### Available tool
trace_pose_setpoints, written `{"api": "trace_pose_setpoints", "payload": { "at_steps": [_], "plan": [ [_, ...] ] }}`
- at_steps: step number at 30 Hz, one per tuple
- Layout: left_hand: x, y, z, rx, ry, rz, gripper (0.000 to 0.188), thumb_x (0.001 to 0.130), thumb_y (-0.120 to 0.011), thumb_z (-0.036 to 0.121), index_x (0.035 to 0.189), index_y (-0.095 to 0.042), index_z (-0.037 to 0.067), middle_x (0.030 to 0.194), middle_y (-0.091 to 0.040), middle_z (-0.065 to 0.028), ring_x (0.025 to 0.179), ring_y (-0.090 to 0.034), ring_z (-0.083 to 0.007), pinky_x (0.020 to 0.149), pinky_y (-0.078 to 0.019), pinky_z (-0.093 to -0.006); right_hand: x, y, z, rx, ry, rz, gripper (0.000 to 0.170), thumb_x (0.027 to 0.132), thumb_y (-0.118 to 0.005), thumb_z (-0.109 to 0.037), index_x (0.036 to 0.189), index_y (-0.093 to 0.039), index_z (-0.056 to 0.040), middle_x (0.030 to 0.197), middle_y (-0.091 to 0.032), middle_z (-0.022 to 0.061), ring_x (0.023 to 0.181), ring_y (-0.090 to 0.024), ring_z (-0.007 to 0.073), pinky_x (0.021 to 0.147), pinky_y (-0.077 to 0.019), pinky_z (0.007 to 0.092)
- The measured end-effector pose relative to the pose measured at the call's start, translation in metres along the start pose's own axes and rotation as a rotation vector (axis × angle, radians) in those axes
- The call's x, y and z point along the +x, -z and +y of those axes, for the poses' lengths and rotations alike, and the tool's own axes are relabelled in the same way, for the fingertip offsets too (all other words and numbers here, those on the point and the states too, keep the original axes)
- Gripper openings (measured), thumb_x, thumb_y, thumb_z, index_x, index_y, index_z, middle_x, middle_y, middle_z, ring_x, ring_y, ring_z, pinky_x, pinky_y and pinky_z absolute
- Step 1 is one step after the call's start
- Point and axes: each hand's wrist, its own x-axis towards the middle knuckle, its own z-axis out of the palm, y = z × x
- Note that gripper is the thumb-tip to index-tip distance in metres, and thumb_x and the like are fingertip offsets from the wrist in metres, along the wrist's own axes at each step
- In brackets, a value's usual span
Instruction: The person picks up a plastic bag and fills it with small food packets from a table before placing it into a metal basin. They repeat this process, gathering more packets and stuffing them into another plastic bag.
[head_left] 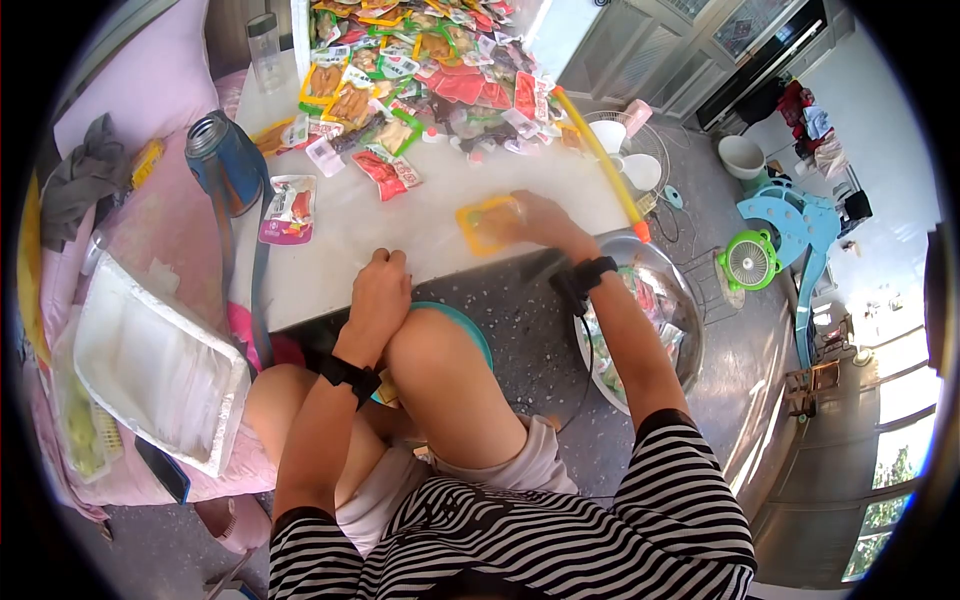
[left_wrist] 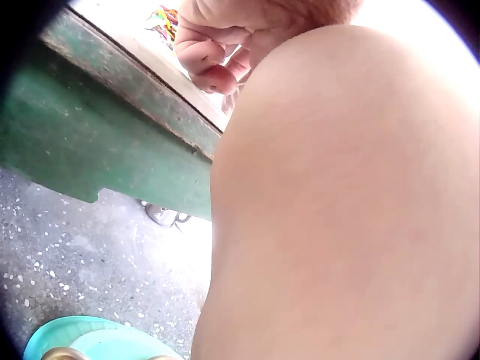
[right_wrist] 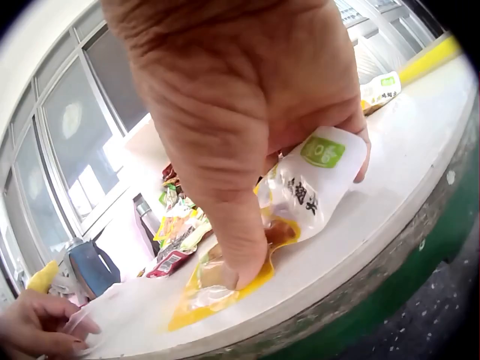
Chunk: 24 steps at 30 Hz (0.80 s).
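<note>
My right hand grips a yellow-edged packet over the white table. In the right wrist view the thumb of this hand presses on the clear part of the packet, and the other fingers are behind its white end. My left hand rests at the table's near edge beside the raised knee, its fingers loosely bent. The left wrist view shows this hand partly behind the knee. A thin clear piece lies by its fingertips in the right wrist view; whether it is held, I cannot tell.
Many colourful packets are heaped at the table's back. A red packet, a purple-and-white packet and a blue flask are nearer. A metal basin stands right, a white tub left, a teal basin below.
</note>
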Motion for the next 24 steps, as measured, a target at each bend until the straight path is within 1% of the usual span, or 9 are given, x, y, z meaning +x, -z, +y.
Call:
{"api": "trace_pose_setpoints", "payload": {
  "at_steps": [1, 3, 5, 7, 10, 13, 17, 21, 24],
  "plan": [
    [0.0, 0.0, 0.0, -0.002, -0.004, 0.003, 0.015, 0.074, -0.063, 0.002, 0.084, -0.053, -0.003, 0.086, -0.055, -0.022, 0.075, -0.059, -0.0419, 0.066, -0.049, -0.0484, -0.004, 0.002, -0.005, 0.101, -0.045, -0.061, 0.06, 0.084, -0.063, -0.042, 0.12, -0.052, 0.0043, 0.119, -0.058, 0.0216, 0.108, -0.056, 0.0305, 0.091, -0.0448, 0.0383],
    [-0.001, 0.001, 0.0, -0.005, -0.007, 0.013, 0.015, 0.074, -0.063, 0.002, 0.084, -0.053, -0.002, 0.086, -0.055, -0.022, 0.075, -0.059, -0.0419, 0.065, -0.0489, -0.0484, 0.01, -0.032, 0.047, 0.476, 0.158, -0.003, 0.045, 0.086, -0.062, -0.032, 0.112, -0.057, 0.0045, 0.105, -0.064, 0.0165, 0.093, -0.061, 0.0242, 0.08, -0.0489, 0.0343],
    [-0.003, 0.001, -0.001, -0.014, -0.025, 0.042, 0.014, 0.075, -0.062, 0.002, 0.084, -0.053, -0.002, 0.086, -0.055, -0.022, 0.074, -0.059, -0.0417, 0.065, -0.049, -0.0482, -0.001, -0.037, 0.046, 0.738, 0.133, 0.06, 0.031, 0.087, -0.062, -0.022, 0.104, -0.061, 0.0035, 0.093, -0.067, 0.0115, 0.08, -0.063, 0.0186, 0.071, -0.0513, 0.0305],
    [-0.003, 0.0, -0.002, -0.016, -0.033, 0.052, 0.013, 0.075, -0.062, 0.002, 0.084, -0.053, -0.002, 0.085, -0.055, -0.0218, 0.073, -0.059, -0.0416, 0.064, -0.0491, -0.0479, -0.035, -0.035, 0.032, 0.877, -0.137, 0.135, 0.018, 0.086, -0.063, -0.012, 0.098, -0.064, 0.0015, 0.084, -0.068, 0.0068, 0.069, -0.064, 0.0134, 0.062, -0.052, 0.027],
    [-0.003, 0.0, 0.0, -0.019, -0.014, 0.038, 0.013, 0.074, -0.063, 0.002, 0.083, -0.054, -0.002, 0.085, -0.056, -0.0214, 0.074, -0.058, -0.0414, 0.065, -0.0488, -0.0477, -0.059, -0.045, 0.03, 1.319, -0.064, 0.092, 0.013, 0.085, -0.065, -0.009, 0.095, -0.065, 0.0003, 0.08, -0.066, 0.005, 0.061, -0.062, 0.0084, 0.054, -0.0503, 0.0223],
    [-0.002, 0.001, 0.003, -0.036, 0.001, 0.032, 0.014, 0.073, -0.064, 0.001, 0.083, -0.054, -0.001, 0.085, -0.056, -0.0206, 0.076, -0.058, -0.041, 0.066, -0.0482, -0.0478, -0.081, -0.04, -0.004, 1.43, -0.049, -0.024, 0.019, 0.084, -0.069, -0.014, 0.095, -0.065, 0.0009, 0.078, -0.066, 0.0051, 0.062, -0.062, 0.0089, 0.055, -0.051, 0.0218],
    [-0.002, 0.0, 0.002, -0.018, -0.031, 0.051, 0.012, 0.074, -0.062, 0.002, 0.081, -0.053, -0.001, 0.085, -0.057, -0.0192, 0.073, -0.058, -0.0402, 0.063, -0.0483, -0.0475, -0.071, -0.059, -0.018, 1.4, -0.089, -0.125, 0.022, 0.082, -0.069, -0.012, 0.096, -0.065, 0.004, 0.08, -0.066, 0.0066, 0.065, -0.063, 0.0104, 0.057, -0.052, 0.0218],
    [-0.002, 0.0, 0.001, 0.032, -0.058, 0.091, 0.008, 0.075, -0.058, 0.0, 0.08, -0.052, 0.0, 0.083, -0.056, -0.0184, 0.066, -0.059, -0.0393, 0.058, -0.0487, -0.0461, -0.057, -0.063, -0.038, 1.394, -0.071, -0.081, 0.02, 0.082, -0.068, -0.011, 0.094, -0.064, 0.0044, 0.081, -0.066, 0.0061, 0.066, -0.063, 0.0108, 0.058, -0.0508, 0.0226],
    [-0.002, 0.002, 0.002, 0.086, -0.1, 0.084, 0.014, 0.068, -0.055, -0.004, 0.081, -0.053, -0.002, 0.084, -0.055, -0.0182, 0.064, -0.061, -0.0365, 0.057, -0.0516, -0.0426, -0.044, -0.072, -0.034, 1.345, -0.059, -0.05, 0.018, 0.082, -0.065, -0.011, 0.094, -0.064, 0.0027, 0.083, -0.065, 0.0046, 0.07, -0.061, 0.0099, 0.058, -0.0486, 0.0225]
  ]
}}
